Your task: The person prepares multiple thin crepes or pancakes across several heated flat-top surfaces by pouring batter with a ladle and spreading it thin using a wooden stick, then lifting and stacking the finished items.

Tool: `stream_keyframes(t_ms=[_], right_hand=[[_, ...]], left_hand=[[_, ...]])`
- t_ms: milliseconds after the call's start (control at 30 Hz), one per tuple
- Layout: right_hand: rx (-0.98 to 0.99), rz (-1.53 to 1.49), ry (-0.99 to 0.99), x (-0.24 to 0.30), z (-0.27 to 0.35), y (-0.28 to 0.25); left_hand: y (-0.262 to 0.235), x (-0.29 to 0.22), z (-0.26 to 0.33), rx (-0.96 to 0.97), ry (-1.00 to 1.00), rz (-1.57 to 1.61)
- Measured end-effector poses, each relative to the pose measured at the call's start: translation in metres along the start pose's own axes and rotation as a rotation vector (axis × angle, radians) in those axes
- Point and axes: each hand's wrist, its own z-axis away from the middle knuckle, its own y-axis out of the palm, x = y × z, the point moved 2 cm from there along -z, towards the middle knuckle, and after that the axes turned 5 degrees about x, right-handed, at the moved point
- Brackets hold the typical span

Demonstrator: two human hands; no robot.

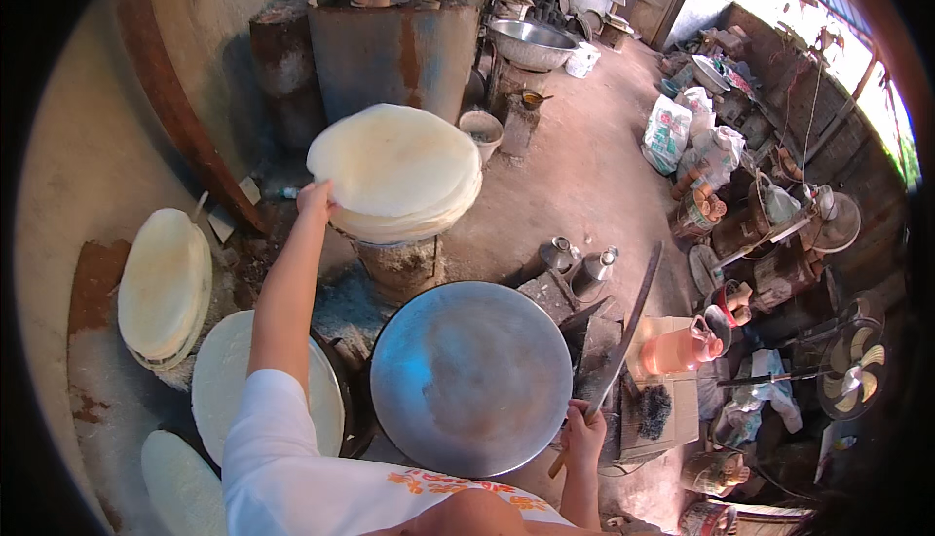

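My left hand (317, 202) reaches forward to a tall stack of large, thin, pale flatbreads (394, 161). Its fingers pinch the left edge of the upper layers. Below the stack is a rough, round stand (401, 268). In my right hand (582, 436) is a long, narrow, slightly curved flat blade (636, 317), its tip pointing up and away to the right. The handle's end sticks out below my fist. A big round metal griddle (472, 378) lies between my arms, its grey surface bare, with a bluish sheen at left.
More pale rounds sit at left: a stack (166, 285), a wide sheet (222, 380) partly behind my arm, and another (180, 487). Right of the griddle are metal flasks (592, 271), a reddish plastic jug (682, 346) on cardboard and a fan (852, 370). A metal basin (533, 44) stands farther back.
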Motion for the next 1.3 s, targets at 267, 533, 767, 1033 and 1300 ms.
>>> stream_keyframes(t_ms=[267,533,767,1033,1300], right_hand=[[0.057,-0.037,0.021,0.018,-0.007,0.021],[0.286,0.027,0.026,0.019,-0.056,0.038],[0.906,0.509,-0.298,0.010,-0.033,0.113],[1.943,0.590,-0.678,-0.091,0.193,0.140],[2.935,0.574,-0.692,-0.216,0.470,-0.018]], left_hand=[[0.018,0.041,0.036,0.127,-0.080,-0.085],[0.009,0.029,0.121,-0.070,-0.017,-0.047],[-0.117,0.147,0.479,0.022,0.016,-0.331],[-0.215,0.293,0.812,-0.756,-0.611,-0.683],[-0.209,0.519,1.234,-2.348,-1.104,-0.183]])
